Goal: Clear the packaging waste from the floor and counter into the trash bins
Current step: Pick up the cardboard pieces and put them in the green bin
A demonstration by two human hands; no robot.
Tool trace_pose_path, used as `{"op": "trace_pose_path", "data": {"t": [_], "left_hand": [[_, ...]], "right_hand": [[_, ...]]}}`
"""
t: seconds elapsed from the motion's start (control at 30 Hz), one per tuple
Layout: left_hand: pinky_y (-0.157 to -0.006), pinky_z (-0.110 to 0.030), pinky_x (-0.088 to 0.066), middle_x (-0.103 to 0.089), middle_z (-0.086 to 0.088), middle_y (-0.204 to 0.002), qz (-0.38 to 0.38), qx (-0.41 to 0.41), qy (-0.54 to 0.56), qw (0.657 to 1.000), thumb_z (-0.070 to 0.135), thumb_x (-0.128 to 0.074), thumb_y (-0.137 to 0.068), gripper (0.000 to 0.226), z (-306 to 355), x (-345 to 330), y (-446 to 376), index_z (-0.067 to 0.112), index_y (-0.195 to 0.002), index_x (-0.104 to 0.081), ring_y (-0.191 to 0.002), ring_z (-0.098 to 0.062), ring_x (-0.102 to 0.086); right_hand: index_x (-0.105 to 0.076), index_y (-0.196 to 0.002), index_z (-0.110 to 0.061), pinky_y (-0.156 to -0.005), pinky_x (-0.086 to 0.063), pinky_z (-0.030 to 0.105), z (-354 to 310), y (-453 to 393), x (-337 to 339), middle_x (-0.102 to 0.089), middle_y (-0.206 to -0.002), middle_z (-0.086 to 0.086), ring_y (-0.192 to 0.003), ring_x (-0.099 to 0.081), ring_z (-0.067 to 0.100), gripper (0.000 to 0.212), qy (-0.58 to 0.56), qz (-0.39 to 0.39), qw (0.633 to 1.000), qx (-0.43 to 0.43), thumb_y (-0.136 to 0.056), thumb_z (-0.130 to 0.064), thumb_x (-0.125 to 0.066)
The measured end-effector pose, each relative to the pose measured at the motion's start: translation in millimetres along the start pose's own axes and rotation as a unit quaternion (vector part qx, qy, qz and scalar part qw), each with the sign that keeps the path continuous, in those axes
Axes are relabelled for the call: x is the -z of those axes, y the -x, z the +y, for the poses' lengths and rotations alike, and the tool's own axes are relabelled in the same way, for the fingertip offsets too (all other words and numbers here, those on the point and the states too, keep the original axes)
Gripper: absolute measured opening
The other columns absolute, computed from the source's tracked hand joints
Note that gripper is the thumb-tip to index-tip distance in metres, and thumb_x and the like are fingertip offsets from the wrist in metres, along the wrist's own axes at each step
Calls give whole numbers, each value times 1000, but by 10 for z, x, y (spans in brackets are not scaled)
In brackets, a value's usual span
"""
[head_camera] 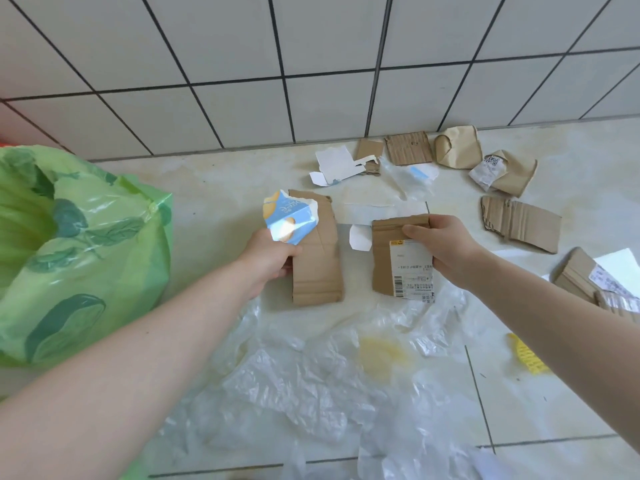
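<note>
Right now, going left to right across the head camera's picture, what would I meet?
Green trash bag → left hand holding cardboard with blue wrapper → right hand holding labelled cardboard → corrugated cardboard piece → yellow scrap.

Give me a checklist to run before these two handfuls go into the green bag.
1. Left hand grip on plain cardboard and blue carton scrap: ok.
2. Right hand grip on labelled cardboard: ok.
3. Green bag mouth open: ok.
4. Room inside the bag: cannot tell.
5. Floor cleared: not ok, clear plastic film and cardboard scraps remain.
</note>
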State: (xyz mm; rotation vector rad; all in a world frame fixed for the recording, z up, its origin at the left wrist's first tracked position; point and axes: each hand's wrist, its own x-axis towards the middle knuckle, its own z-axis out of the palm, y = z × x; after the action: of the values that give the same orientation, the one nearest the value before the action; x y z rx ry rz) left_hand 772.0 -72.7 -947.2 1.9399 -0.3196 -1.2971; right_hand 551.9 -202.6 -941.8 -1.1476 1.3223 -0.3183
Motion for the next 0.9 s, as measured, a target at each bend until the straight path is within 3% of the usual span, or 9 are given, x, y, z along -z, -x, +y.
{"op": "trace_pose_path", "data": {"t": [0.2, 0.37, 0.5, 0.57, 0.7, 0.8, 0.9], "left_hand": [[-88, -43, -55, -59, -10, -100, 55, -48, 7, 997, 1, -59, -86, 20, -4, 209, 359, 19, -86, -49, -84, -24, -61], [-89, -44, -55, -63, -2, -92, 95, -106, 6, 990, 4, -60, -86, 19, 11, 533, 797, 22, -88, -55, -85, -22, -62], [-83, -40, -57, -64, -2, -92, 111, -127, 35, 985, 3, -60, -87, 15, -34, 789, 1285, 14, -97, -56, -82, -23, -63], [-79, -37, -57, -66, -3, -93, 99, -138, 21, 985, 2, -59, -88, 19, -84, 891, 1558, 13, -103, -59, -81, -21, -63], [-75, -34, -57, -66, -5, -90, 87, -143, 12, 986, -1, -56, -89, 19, -215, 1046, 2070, 17, -92, -60, -77, -20, -64], [-68, -28, -57, -65, -5, -90, 94, -139, 25, 985, -1, -56, -89, 20, -300, 1150, 2435, 12, -103, -61, -73, -16, -63], [-75, -34, -55, -65, -4, -91, 118, -143, 35, 982, -1, -57, -88, 20, -414, 1345, 2855, 17, -96, -62, -75, -17, -62]], "right_hand": [[-66, -88, -15, -88, -51, 46, -89, 271, -91, -68, -90, 10, -85, -63, 27, 14, 35, -9, 998, 55, -91, -6, -56], [-67, -90, -15, -92, -49, 53, -212, 619, -143, -69, -96, 13, -89, -64, 29, 13, 44, -20, 995, 83, -91, -6, -56], [-66, -93, -12, -93, -50, 53, -369, 1070, -181, -69, -98, 15, -90, -65, 30, 11, 78, -61, 990, 102, -92, -7, -56], [-67, -96, -11, -92, -51, 51, -428, 1361, -199, -70, -102, 17, -92, -66, 32, 11, 111, -83, 984, 113, -92, -7, -57], [-67, -102, -9, -88, -53, 45, -480, 1985, -227, -72, -101, 14, -94, -68, 30, 14, 165, -134, 970, 119, -92, -8, -57], [-67, -104, -8, -85, -55, 42, -561, 2411, -263, -73, -99, 13, -93, -69, 29, 15, 177, -158, 965, 112, -93, -9, -57], [-65, -107, -5, -86, -54, 42, -744, 2816, -409, -71, -103, 16, -93, -69, 29, 17, 178, -167, 962, 123, -93, -9, -56]]}}
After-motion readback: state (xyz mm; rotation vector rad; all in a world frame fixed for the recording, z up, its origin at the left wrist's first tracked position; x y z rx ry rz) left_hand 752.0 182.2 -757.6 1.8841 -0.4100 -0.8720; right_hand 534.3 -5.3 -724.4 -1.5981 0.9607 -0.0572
